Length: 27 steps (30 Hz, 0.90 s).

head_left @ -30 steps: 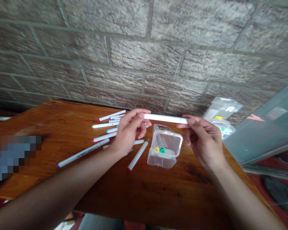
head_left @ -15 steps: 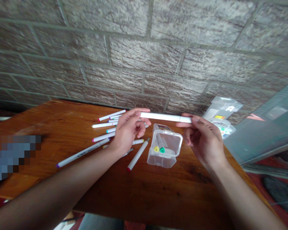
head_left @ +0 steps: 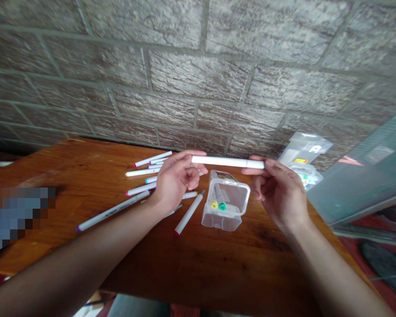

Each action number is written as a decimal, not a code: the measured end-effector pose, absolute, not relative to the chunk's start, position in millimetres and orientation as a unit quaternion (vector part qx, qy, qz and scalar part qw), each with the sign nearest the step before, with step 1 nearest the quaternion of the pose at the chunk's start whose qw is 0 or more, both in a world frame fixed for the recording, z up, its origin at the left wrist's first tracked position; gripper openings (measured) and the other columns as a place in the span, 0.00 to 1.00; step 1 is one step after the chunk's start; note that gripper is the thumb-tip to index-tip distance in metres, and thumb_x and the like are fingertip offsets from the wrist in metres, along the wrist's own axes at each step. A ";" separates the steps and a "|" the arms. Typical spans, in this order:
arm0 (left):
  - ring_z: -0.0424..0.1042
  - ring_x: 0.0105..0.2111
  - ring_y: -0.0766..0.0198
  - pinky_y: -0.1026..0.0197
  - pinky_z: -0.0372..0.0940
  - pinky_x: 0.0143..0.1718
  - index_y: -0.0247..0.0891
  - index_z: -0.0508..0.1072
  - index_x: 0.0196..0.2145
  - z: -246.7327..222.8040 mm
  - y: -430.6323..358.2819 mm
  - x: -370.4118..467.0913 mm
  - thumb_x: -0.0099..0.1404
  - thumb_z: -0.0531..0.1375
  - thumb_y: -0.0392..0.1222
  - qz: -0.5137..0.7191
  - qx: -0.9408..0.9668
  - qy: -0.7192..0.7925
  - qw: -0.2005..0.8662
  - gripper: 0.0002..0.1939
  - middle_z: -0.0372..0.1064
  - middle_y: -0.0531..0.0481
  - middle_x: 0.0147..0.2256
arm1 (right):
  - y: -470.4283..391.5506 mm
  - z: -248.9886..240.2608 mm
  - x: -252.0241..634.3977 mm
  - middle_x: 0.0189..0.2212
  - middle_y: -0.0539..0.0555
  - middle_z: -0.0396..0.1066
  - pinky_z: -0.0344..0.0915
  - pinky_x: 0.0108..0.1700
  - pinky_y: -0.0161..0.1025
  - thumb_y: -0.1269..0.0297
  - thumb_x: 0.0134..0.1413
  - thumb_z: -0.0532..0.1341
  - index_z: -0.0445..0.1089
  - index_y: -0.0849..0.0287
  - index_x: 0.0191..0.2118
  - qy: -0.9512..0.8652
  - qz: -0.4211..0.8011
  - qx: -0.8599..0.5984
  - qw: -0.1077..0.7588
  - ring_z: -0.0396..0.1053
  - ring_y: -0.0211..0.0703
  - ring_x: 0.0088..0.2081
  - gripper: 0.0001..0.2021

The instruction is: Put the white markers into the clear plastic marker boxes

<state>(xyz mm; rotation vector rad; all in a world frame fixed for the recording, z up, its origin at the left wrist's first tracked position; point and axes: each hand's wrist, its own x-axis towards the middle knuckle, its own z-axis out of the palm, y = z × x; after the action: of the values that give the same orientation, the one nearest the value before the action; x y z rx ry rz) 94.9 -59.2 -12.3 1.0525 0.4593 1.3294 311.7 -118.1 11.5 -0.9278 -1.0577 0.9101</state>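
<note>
A white marker (head_left: 219, 161) is held level above the table between both hands. My left hand (head_left: 174, 178) is closed on its left end, and my right hand (head_left: 282, 189) pinches the right end, where a thin blue edge shows. Below the marker stands a clear plastic case (head_left: 221, 222), its front open, with a yellow-ended marker (head_left: 214, 205) and a green-ended marker (head_left: 222, 206) inside. Just left of the case lies a red-ended marker (head_left: 188, 215). Several more white markers lie around and behind my left hand, which partly hides them.
The wooden table (head_left: 218, 264) meets a stone-block wall (head_left: 171, 75). At the right rear stands another clear case (head_left: 306, 149) with a yellow label, partly behind my right hand. A purple-ended marker (head_left: 112, 211) lies at the left. A pixelated patch covers something at the left edge.
The hands and the marker hold nearly the same place. The marker seems turned slightly, with a blue edge now showing at its right end. The whole view has shifted a little.
</note>
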 end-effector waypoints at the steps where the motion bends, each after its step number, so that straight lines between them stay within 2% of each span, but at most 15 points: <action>1: 0.60 0.16 0.71 0.66 0.51 0.18 0.32 0.81 0.42 -12.3 -59.1 94.7 0.63 0.65 0.45 0.581 0.458 0.200 0.642 0.14 0.78 0.45 0.27 | -117.9 11.6 311.8 0.34 0.58 0.86 0.51 0.15 0.35 0.55 0.57 0.68 0.80 0.58 0.38 -0.471 0.402 -0.413 0.668 0.62 0.35 0.13 0.11; 15: 0.59 0.16 0.71 0.66 0.51 0.18 0.32 0.81 0.41 -11.6 -59.2 94.6 0.61 0.66 0.45 0.582 0.454 0.207 0.642 0.14 0.78 0.44 0.27 | -116.9 8.9 313.4 0.34 0.58 0.86 0.51 0.14 0.35 0.54 0.58 0.67 0.80 0.58 0.38 -0.479 0.392 -0.415 0.667 0.62 0.35 0.14 0.11; 27: 0.60 0.17 0.69 0.65 0.52 0.18 0.34 0.80 0.42 -13.9 -54.1 93.2 0.66 0.64 0.48 0.574 0.516 0.200 0.604 0.14 0.80 0.43 0.28 | -114.9 9.1 312.5 0.34 0.57 0.86 0.51 0.14 0.35 0.55 0.58 0.66 0.78 0.57 0.38 -0.475 0.375 -0.423 0.674 0.62 0.35 0.14 0.11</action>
<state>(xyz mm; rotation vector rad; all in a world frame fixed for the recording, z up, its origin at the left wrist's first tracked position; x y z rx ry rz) 93.2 -54.1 -13.9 1.1940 0.4621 1.3291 312.5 -114.9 9.1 -0.9515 -1.0698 0.8431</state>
